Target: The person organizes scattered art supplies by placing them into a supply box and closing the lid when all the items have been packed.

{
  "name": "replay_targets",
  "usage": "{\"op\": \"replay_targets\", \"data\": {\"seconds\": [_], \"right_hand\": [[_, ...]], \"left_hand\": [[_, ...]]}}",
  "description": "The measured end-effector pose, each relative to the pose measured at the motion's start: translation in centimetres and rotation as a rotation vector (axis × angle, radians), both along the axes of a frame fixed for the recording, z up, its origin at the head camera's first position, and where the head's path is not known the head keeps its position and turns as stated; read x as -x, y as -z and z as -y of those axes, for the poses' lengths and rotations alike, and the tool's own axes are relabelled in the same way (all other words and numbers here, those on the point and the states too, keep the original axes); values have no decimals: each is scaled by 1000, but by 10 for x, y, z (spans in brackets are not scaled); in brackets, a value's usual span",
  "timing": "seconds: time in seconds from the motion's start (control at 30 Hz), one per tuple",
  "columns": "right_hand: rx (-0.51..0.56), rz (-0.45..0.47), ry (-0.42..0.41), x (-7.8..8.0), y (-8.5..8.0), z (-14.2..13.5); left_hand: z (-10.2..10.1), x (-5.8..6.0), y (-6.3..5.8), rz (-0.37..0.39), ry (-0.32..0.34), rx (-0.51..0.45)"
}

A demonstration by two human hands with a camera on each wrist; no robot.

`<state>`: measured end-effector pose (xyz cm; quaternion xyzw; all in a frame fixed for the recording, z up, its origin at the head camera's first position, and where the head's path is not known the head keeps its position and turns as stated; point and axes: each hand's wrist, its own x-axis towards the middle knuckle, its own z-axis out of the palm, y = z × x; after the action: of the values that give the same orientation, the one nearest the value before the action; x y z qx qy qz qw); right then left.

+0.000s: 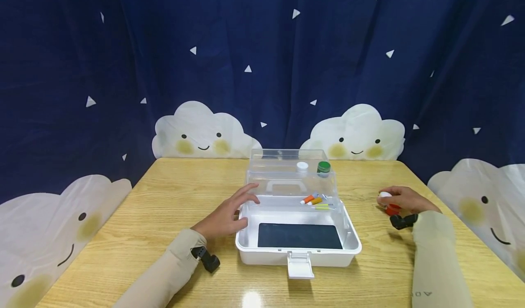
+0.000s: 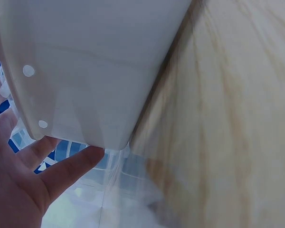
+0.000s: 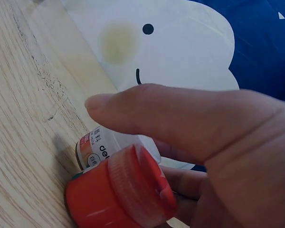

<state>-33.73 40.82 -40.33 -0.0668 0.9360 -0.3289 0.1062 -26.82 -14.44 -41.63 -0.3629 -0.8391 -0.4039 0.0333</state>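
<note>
A white plastic storage box (image 1: 244, 248) stands on the table with its clear lid (image 1: 283, 155) raised and its front latch (image 1: 300, 266) hanging down. My left hand (image 1: 225, 212) is at the box's left end, fingers spread and loosely bent. In the left wrist view, fingertips (image 2: 92, 154) rest at the edge of the box wall (image 2: 95, 85). On the right, my right hand (image 1: 406, 198) holds a white paint jar (image 3: 115, 142) between thumb and fingers, low over the table. Right beside it is a red paint jar (image 3: 97, 194), overlapping the white one in the right wrist view.
A dark flat panel (image 1: 299, 236) lies in the box's bottom. Red and orange paint tubes (image 1: 316, 201) and thin yellow sticks (image 1: 324, 207) lie toward its back right. A white-lidded jar (image 1: 302, 166) and a green-lidded jar (image 1: 323, 167) show behind. A blue curtain (image 1: 279, 71) hangs around the wooden table (image 1: 197, 180).
</note>
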Motion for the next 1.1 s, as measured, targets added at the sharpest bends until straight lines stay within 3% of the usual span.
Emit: {"op": "replay_targets", "data": {"seconds": [0.5,1.1], "right_hand": [[63,36,15,-5,-4,4],[23,25,-20,-5,-5,6]], "left_hand": [[0,1,1,-32,9,11],[0,-1,-1,-26,1,12]]}}
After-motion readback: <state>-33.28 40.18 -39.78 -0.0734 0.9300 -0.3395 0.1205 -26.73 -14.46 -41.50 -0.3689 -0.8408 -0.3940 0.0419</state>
